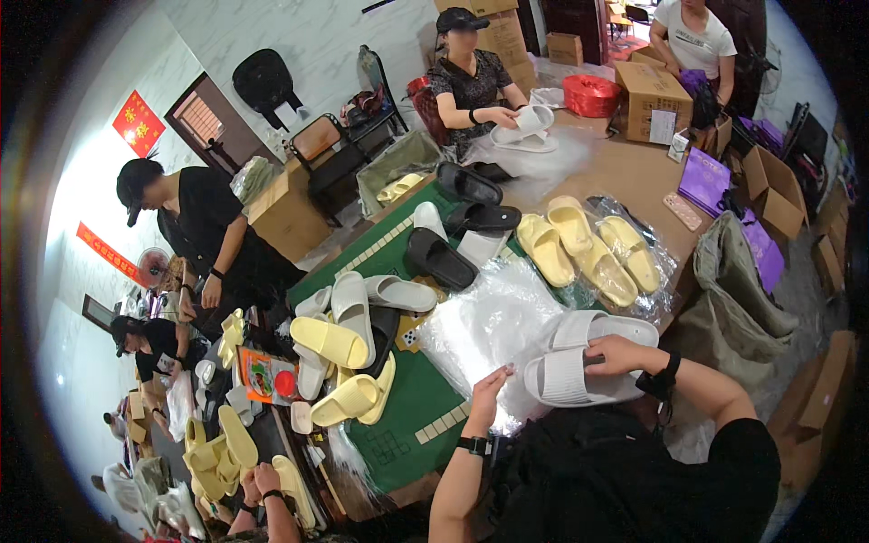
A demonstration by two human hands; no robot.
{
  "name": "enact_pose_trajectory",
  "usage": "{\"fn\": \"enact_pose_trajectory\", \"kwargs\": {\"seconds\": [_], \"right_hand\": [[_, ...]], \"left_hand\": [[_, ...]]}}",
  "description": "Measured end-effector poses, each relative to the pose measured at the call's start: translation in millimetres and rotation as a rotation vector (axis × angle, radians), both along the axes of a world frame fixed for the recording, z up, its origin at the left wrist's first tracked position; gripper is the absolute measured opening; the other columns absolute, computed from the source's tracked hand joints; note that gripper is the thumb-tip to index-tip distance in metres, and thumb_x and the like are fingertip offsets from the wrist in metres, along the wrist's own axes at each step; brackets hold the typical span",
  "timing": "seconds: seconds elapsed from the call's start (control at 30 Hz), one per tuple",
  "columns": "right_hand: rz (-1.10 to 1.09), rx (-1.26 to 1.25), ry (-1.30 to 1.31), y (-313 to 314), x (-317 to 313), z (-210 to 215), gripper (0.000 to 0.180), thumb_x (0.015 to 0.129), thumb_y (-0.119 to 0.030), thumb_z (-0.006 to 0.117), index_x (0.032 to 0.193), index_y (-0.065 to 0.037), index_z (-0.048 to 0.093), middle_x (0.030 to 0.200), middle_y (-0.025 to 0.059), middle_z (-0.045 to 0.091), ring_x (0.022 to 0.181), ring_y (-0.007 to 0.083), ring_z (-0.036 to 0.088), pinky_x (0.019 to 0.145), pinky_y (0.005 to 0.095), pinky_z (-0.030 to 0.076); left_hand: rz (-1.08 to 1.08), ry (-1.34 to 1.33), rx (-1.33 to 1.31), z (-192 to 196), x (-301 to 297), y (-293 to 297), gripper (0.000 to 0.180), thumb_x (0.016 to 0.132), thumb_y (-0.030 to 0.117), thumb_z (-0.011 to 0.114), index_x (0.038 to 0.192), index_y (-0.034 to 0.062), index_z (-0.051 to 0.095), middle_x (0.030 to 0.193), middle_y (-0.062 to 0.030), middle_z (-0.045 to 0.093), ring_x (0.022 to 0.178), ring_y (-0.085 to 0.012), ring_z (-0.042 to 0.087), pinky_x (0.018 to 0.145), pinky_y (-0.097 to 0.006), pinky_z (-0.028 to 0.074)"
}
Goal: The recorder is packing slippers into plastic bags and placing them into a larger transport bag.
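Observation:
My right hand [617, 356] grips a pair of pale grey slippers [579, 378] at the table's near edge, its fingers at the ribbed straps. Just left of the slippers, my left hand [491, 395] has its fingertips pinched together at the edge of a clear plastic bag [529, 398]. Farther from me lies a stack of clear plastic bags [484, 312], spread flat and crinkled. Yellow slippers [602, 271], some in clear film, lie beyond the grey pair. Black slippers [440, 257] rest past the bags. Left of the bags is a loose heap of grey and yellow slippers [330, 342].
A green mat [407, 452] covers part of the table. Across it, a co-worker holds white slippers [525, 129]. A cardboard box [654, 101], red twine roll [592, 95], purple bags [704, 181] and phone [682, 211] lie at the far right. A large sack [738, 290] stands at my right.

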State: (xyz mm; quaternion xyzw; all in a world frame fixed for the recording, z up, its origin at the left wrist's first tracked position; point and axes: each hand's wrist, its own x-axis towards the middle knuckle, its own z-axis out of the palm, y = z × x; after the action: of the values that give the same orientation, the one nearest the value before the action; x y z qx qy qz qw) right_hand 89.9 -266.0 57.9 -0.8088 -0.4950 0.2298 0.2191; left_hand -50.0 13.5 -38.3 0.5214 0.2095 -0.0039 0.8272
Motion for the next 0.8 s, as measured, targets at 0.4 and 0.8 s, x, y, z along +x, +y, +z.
{"fn": "enact_pose_trajectory", "kwargs": {"seconds": [0.4,0.8], "right_hand": [[0.09,0.15,-0.162,28,-25,3,0.029,0.073,-0.031,0.064,0.08,-0.004,0.057,0.078,0.0129,0.051,0.075,0.0321,0.053,0.064,0.0416,0.043],[-0.028,0.036,-0.13,28,-31,-6,0.031,0.072,-0.033,0.062,0.084,-0.004,0.057,0.081,0.0111,0.053,0.081,0.0304,0.055,0.068,0.0421,0.043]], "left_hand": [[-0.03,-0.077,0.969,28,5,-39,0.04,0.075,0.027,0.069,0.099,0.0009,0.054,0.096,-0.0115,0.059,0.095,-0.0217,0.055,0.087,-0.032,0.04],[-0.13,0.047,1.384,15,-17,-28,0.034,0.076,0.007,0.047,0.11,0.0016,0.052,0.101,-0.0178,0.058,0.088,-0.0361,0.056,0.078,-0.041,0.045]]}}
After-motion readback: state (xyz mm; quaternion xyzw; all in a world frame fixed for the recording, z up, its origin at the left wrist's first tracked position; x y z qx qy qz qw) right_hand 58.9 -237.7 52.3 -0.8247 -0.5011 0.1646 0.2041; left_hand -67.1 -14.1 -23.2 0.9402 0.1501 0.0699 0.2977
